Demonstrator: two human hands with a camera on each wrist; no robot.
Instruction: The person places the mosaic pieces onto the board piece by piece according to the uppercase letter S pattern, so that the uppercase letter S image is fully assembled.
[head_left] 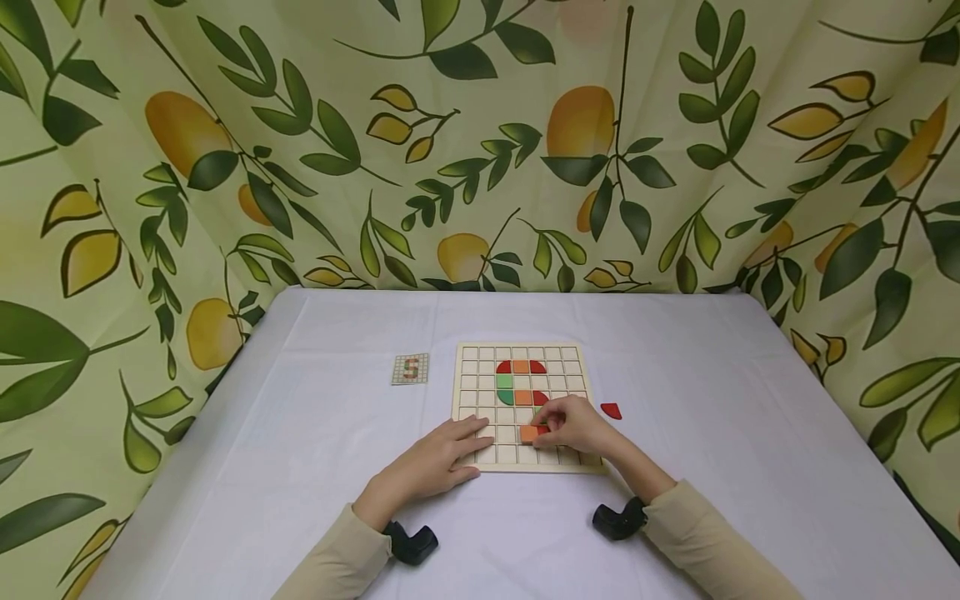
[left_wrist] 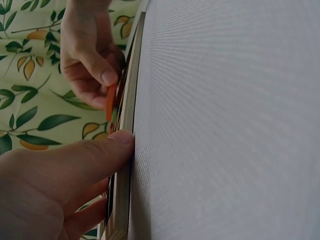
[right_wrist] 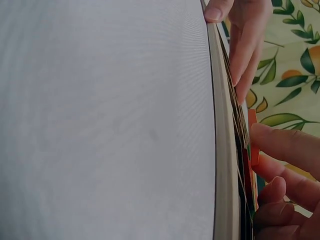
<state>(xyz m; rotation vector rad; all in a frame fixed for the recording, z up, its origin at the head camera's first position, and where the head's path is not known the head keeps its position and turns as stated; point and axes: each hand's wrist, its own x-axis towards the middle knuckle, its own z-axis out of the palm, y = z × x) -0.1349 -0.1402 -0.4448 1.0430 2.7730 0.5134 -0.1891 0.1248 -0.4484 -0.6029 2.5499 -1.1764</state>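
A square wooden grid board [head_left: 486,455] lies on the table, with red, orange and green tiles set in several of its cells. My right hand [head_left: 576,423] pinches an orange square tile [head_left: 528,434] over the lower middle of the board. In the right wrist view that orange tile [right_wrist: 253,135] stands slightly proud of the board between thumb and fingers. My left hand [head_left: 429,460] rests on the board's lower left corner, its fingers [head_left: 471,444] spread over the cells. The left wrist view shows the thumb [left_wrist: 120,142] against the board's edge.
A small pattern card [head_left: 410,368] with a coloured S-like figure lies left of the board. One loose red quarter-round tile [head_left: 611,411] lies just right of it. White cloth [head_left: 337,333] covers the table, and a leaf-and-fruit-patterned curtain [head_left: 480,167] hangs behind and at both sides.
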